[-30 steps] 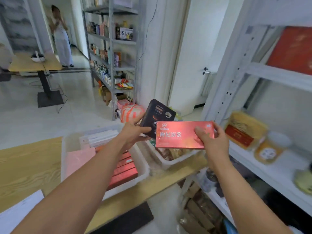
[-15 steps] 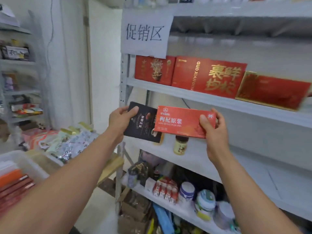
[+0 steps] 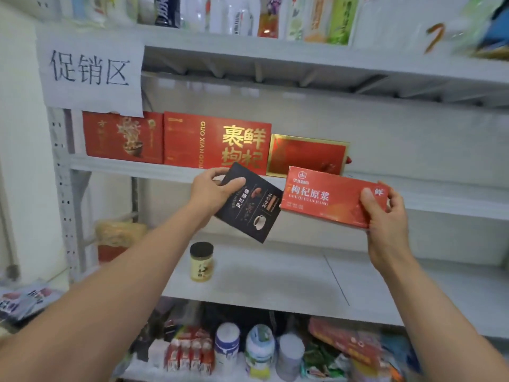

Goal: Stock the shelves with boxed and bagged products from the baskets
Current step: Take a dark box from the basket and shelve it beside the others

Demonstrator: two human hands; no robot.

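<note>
The right hand (image 3: 385,224) grips the right end of a long red goji-juice box (image 3: 330,197), thumb on the printed face and fingers curled behind. The box's long axis runs left to right, nearly parallel to the front rim of the middle shelf (image 3: 440,197), and it hangs just in front of that rim, not yet resting on it. The left hand (image 3: 212,188) pinches the top corner of a flat black drink-mix box (image 3: 250,208), which is tilted with its lower corner pointing down toward the bare lower shelf (image 3: 275,277), where a small dark-lidded jar (image 3: 202,261) stands.

On the middle shelf three red gift boxes stand in a row on the left: one under the paper sign (image 3: 91,73), a large one with gold characters (image 3: 217,142), and a gold-framed one (image 3: 308,155). The open stretch of shelf lies right of the gold-framed box, farther in and slightly above the right hand. That hand is plainly nearer to it, so the red box looks likely to go first, pushed straight back with its length kept along the shelf.
</note>
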